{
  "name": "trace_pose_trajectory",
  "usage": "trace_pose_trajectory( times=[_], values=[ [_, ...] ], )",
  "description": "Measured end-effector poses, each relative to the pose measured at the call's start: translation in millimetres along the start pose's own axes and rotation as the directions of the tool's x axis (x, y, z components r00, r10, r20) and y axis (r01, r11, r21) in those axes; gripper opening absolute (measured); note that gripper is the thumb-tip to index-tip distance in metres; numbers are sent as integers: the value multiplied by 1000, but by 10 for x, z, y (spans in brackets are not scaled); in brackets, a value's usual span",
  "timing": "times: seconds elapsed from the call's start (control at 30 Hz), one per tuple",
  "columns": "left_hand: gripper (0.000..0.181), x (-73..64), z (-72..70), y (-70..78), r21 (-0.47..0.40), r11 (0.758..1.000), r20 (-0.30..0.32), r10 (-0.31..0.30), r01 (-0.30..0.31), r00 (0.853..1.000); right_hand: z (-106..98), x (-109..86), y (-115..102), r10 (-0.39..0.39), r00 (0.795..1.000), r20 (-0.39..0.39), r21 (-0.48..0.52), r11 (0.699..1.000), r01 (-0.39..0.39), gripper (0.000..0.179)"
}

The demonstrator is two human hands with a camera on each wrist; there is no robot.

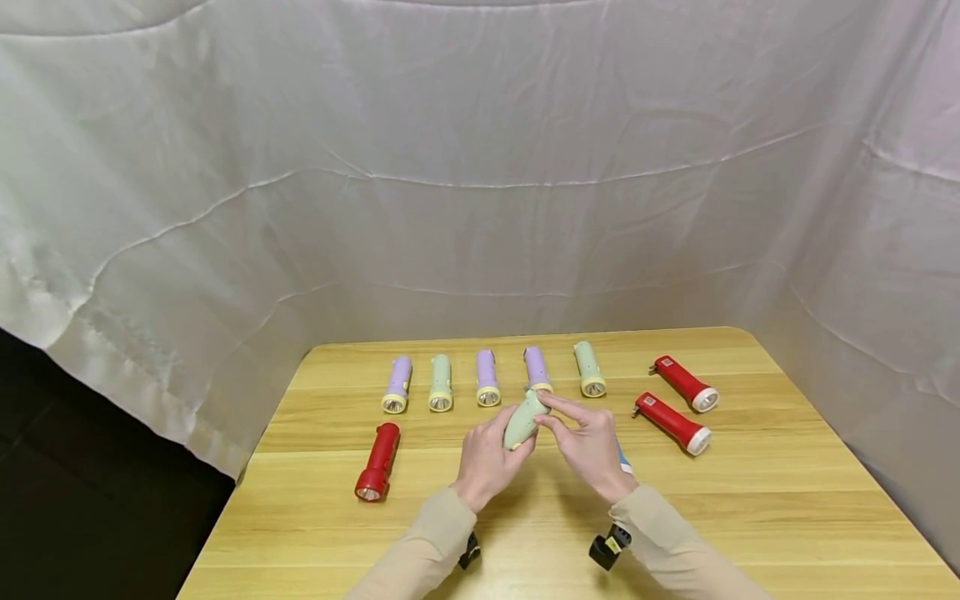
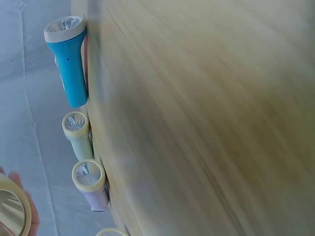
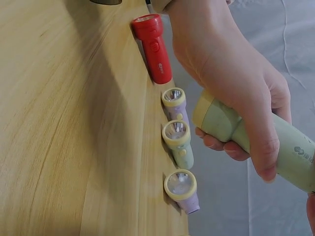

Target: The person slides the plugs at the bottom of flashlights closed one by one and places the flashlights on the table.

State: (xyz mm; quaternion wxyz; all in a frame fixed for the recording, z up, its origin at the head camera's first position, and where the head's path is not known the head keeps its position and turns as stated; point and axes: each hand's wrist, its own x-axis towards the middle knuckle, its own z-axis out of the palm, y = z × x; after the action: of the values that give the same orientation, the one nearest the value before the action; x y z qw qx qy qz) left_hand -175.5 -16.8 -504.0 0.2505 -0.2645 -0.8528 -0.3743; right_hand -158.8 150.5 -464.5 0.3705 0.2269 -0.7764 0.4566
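My left hand grips a pale green flashlight above the middle of the table. In the right wrist view its cream-rimmed head lies toward the wrist, and the left thumb lies along the green body. My right hand pinches the tail end between thumb and forefinger; what its fingertips cover is hidden. Under the right hand lies a blue flashlight, mostly hidden in the head view but plain in the left wrist view.
Along the back stand out purple and green flashlights in a row, lenses facing me. One red flashlight lies at the left; two more red ones lie at the right. Grey curtain surrounds the wooden table.
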Motion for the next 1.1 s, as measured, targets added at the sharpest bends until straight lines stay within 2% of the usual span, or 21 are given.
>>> trace_pose_trajectory(
  times=[0.33,0.53,0.67,0.8,0.93,1.1],
  values=[
    [37,3,7,17,-8,1000,-3,-6,6,1000,35,6,-10,14,988,-152,45,999,-7,29],
    [36,20,-4,34,-4,1000,-8,-11,11,1000,45,-9,15,-5,985,-171,12,1000,8,31],
    [37,27,-8,32,17,1000,-7,-11,11,1000,36,-18,20,25,989,-144,-1,1000,-25,32],
    [37,24,-16,26,22,1000,-7,-15,15,1000,14,-18,22,63,996,-63,-3,998,-63,34],
    [39,15,-29,17,14,1000,-7,-12,12,1000,2,-18,30,61,998,6,10,998,-61,35],
    [40,4,-37,10,4,1000,-8,-4,4,1000,17,-20,30,49,998,28,43,998,-50,34]
  ],
)
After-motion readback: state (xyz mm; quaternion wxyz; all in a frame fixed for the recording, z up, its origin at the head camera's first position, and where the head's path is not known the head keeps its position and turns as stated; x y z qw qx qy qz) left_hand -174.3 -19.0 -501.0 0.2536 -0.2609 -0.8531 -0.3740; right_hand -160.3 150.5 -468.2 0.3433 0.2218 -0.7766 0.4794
